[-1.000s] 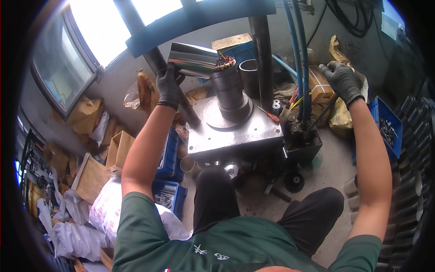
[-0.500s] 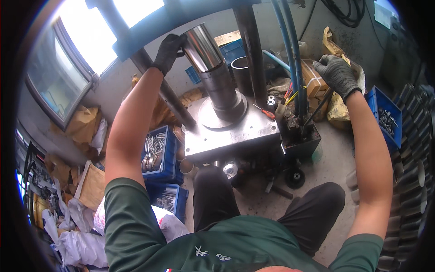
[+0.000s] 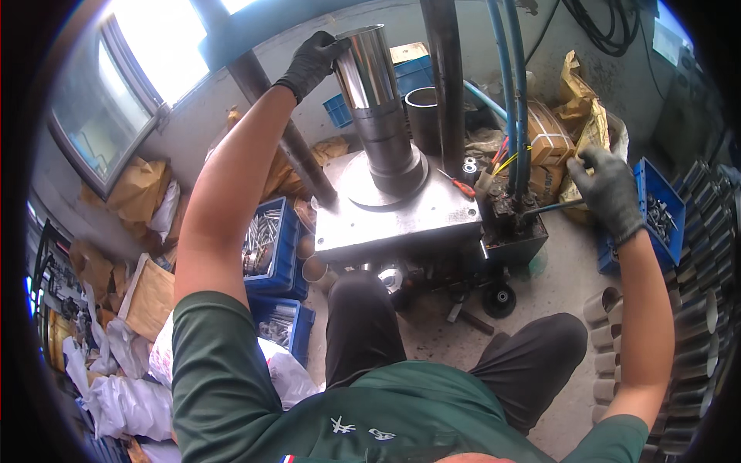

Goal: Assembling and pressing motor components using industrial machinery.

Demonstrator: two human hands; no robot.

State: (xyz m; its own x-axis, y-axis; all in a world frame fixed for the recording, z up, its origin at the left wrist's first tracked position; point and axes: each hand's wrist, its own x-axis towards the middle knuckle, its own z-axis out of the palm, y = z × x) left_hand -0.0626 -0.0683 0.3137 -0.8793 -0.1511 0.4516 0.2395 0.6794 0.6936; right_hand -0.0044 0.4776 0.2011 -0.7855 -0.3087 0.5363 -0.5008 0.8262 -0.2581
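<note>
A shiny metal sleeve [image 3: 367, 69] stands upright on a dark grey stepped cylinder [image 3: 386, 139], which rests on a round flange on a steel plate [image 3: 401, 220]. At the sleeve's upper rim, my gloved left hand [image 3: 315, 63] pinches the edge from the left side. My gloved right hand [image 3: 610, 191] is at the outer end of a dark lever [image 3: 559, 206] that runs out from the pump unit [image 3: 519, 231]. Its fingers are partly curled, and the palm hides the lever's end.
Dark posts [image 3: 441, 85] and a blue crossbeam [image 3: 309, 23] frame the plate. A red-handled screwdriver [image 3: 463, 187] lies on it. Blue bins of metal parts [image 3: 272, 247] stand left, another blue bin [image 3: 661, 212] right. Rows of metal sleeves [image 3: 695, 316] line the right side.
My right hand has moved down and outward, and the lever has swung from steep to nearly level. The view has shifted slightly; my left hand remains at the sleeve's rim.
</note>
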